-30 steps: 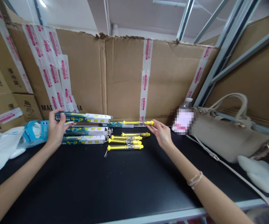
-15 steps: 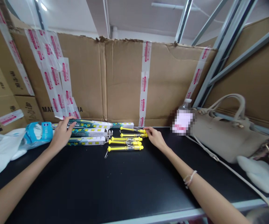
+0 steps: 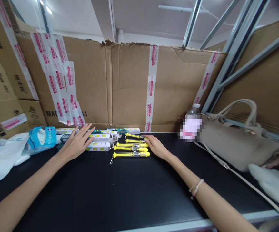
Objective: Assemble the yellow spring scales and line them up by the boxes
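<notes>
From the head view I read these markings. The corrugated cardboard sheet (image 3: 91, 80) along the rear edge of the bench (image 3: 105, 193) carries black capitals beginning "MAD" and ending "INA"; packing tape (image 3: 68, 96) with red print covers the middle, and its own print cannot be read. The carton (image 3: 1, 87) beyond the rear left corner shows "V3" and "V6" in black. Print on the retail boxes (image 3: 99, 146) near the rear edge is too small to read, as is the round label on the tissue pack (image 3: 41, 140). The bottle label (image 3: 191, 129) is pixelated and illegible.
</notes>
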The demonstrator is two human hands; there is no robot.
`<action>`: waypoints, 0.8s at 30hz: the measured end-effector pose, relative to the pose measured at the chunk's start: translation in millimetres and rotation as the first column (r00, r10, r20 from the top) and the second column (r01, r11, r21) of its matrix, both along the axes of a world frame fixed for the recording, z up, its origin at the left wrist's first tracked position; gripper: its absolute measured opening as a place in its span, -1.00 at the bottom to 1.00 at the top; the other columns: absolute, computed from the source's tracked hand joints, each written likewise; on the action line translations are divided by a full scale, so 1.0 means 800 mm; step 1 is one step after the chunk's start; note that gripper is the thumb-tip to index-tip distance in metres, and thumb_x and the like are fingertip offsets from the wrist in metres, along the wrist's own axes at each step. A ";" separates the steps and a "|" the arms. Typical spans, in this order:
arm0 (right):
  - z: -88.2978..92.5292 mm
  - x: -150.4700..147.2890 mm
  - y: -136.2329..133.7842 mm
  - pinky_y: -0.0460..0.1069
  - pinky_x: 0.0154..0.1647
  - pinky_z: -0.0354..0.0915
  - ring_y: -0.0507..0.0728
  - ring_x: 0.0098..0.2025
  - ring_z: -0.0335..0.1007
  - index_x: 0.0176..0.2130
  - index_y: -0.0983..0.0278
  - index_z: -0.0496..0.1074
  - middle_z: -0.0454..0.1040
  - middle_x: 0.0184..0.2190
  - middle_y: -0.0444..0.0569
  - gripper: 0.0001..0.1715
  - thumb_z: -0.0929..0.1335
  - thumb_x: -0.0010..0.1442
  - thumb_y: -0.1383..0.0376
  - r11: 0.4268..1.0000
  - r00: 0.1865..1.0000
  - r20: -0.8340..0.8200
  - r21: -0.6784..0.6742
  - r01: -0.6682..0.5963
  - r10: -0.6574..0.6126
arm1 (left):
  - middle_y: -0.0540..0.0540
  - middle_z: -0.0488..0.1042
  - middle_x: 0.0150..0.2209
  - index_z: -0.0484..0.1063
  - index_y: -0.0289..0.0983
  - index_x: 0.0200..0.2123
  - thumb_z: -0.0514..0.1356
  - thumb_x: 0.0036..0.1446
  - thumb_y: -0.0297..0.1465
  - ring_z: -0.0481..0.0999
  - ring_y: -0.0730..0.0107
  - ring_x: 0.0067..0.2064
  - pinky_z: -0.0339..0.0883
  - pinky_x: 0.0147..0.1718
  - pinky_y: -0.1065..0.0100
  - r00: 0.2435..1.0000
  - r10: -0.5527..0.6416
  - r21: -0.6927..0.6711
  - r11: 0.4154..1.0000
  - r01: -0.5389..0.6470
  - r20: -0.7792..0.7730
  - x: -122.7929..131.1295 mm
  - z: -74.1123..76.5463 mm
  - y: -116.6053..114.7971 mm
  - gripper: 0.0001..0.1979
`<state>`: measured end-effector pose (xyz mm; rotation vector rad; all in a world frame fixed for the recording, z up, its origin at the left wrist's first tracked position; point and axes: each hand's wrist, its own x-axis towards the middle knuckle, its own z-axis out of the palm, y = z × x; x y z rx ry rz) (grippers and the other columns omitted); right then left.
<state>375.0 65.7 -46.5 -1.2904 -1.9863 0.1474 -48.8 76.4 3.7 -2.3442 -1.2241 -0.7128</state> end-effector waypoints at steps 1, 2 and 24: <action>0.001 -0.002 -0.002 0.19 0.00 0.43 0.20 0.00 0.46 0.08 0.27 0.40 0.44 0.07 0.06 -0.66 0.35 0.35 0.20 1.000 1.000 -0.003 -0.011 -0.021 0.021 | -0.25 0.22 0.35 0.21 -0.22 0.33 -0.13 0.38 -0.07 0.13 0.05 0.39 -0.15 0.33 -0.06 1.000 -0.003 -0.010 1.000 0.002 -0.016 0.001 -0.003 0.000 -0.41; 0.002 -0.003 -0.003 0.19 -0.01 0.43 0.20 -0.01 0.46 0.07 0.27 0.40 0.45 0.06 0.06 -0.66 0.35 0.35 0.20 0.999 0.999 -0.009 -0.020 -0.041 0.041 | -0.26 0.22 0.35 0.19 -0.23 0.34 -0.14 0.38 -0.05 0.14 0.04 0.39 -0.14 0.32 -0.07 1.000 0.000 -0.017 1.000 0.000 -0.027 0.001 -0.005 0.000 -0.39; 0.023 -0.038 0.042 0.19 0.01 0.43 0.21 0.02 0.45 0.10 0.25 0.39 0.42 0.11 0.07 -0.65 0.35 0.36 0.20 0.986 0.994 0.093 0.147 -0.072 0.059 | -0.33 0.45 -0.11 0.46 -0.23 0.04 -0.06 0.39 -0.30 0.41 -0.08 -0.04 0.24 -0.09 0.05 0.993 0.034 0.102 0.995 -0.022 -0.114 0.029 0.012 -0.021 -0.64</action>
